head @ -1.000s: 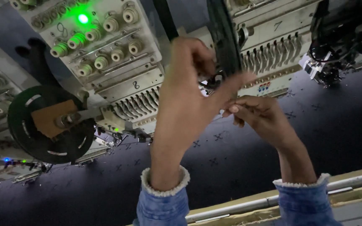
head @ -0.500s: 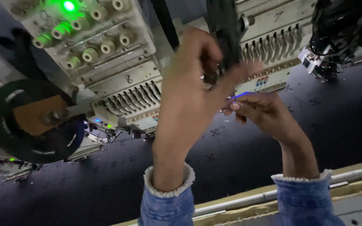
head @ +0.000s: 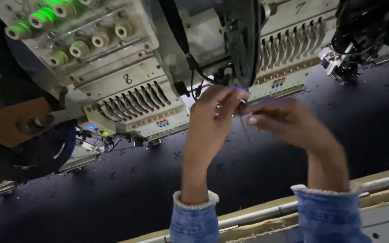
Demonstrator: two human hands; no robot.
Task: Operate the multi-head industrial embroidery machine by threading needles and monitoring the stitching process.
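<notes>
Two bare hands meet at the centre of the frame, just below a dark vertical part (head: 241, 40) of an embroidery machine head (head: 127, 81). The left hand (head: 212, 114), left of centre, has its fingers curled narrow, the fingertips pinched close together beside the right hand's fingertips; something small and shiny shows between them, but what it is cannot be told. The right hand (head: 289, 121), right of centre, is blurred; its fingers are drawn together and point left toward the left hand, and a thin dark needle-like piece (head: 245, 130) hangs down just under the place where the two hands meet. Whether the right hand grips it cannot be told. Both wrists end in blue denim cuffs (head: 194, 216) at the lower edge of the frame.

The machine head fills the upper left and upper middle, with a row of pale round knobs (head: 97, 39), some lit green, and a row of slanted dark levers (head: 133, 101) beneath. A second row of levers (head: 293, 42) lies at upper right. Dark fabric (head: 113, 189) with small cross marks spreads under the hands across the middle and lower left. A pale rail (head: 383, 182) runs along the lower right.
</notes>
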